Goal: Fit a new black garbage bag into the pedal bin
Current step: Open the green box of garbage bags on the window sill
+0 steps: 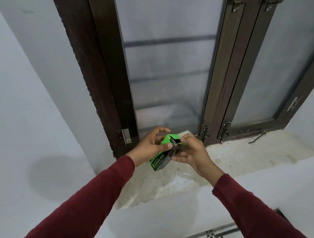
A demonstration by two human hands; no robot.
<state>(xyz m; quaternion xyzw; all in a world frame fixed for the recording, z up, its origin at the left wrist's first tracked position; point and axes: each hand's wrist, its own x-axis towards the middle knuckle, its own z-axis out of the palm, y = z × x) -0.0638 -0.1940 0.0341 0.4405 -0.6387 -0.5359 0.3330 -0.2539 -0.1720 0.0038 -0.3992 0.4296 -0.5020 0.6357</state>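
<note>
Both hands around open garbage-bag box

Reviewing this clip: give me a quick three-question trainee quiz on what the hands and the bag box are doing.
1. True or false: the pedal bin is in view.
2. Which hand grips the green garbage bag box from the side: left or right?
3. Where is the right hand working: A) at the box's open top, B) on the window latch, C) flat on the stone sill?

Key: 1 false; 2 left; 3 A.
</note>
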